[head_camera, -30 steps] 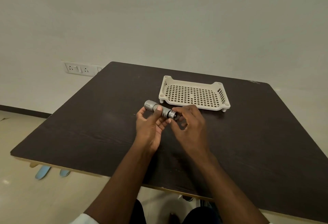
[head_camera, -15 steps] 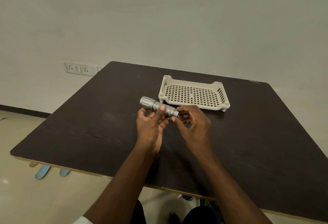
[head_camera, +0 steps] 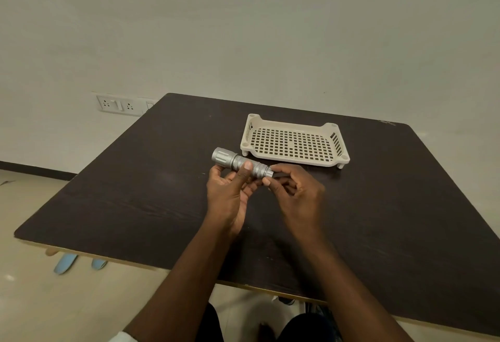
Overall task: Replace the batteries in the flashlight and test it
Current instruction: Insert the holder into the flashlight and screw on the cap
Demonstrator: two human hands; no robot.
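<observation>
flashlight: the silver knurled metal flashlight [head_camera: 240,164] is being held above the dark wooden table [head_camera: 135,192], head pointing away to the left of the grip.
left hand: the left hand [head_camera: 230,192] is clamping the barrel, thumb on top.
right hand: the right hand [head_camera: 295,190] is pinching the tail cap at the grip's right end.
change: a second ago the tail end was showing a dark opening; now the cap is sitting flush.
meaning: closing up seems nearly done, and testing is likely next.
tray: the cream perforated plastic tray [head_camera: 295,127] is lying just beyond the grip.

Head view looks down (wide-angle) over table [head_camera: 135,192].

Flashlight [head_camera: 241,163] — in both hands' grip
</observation>
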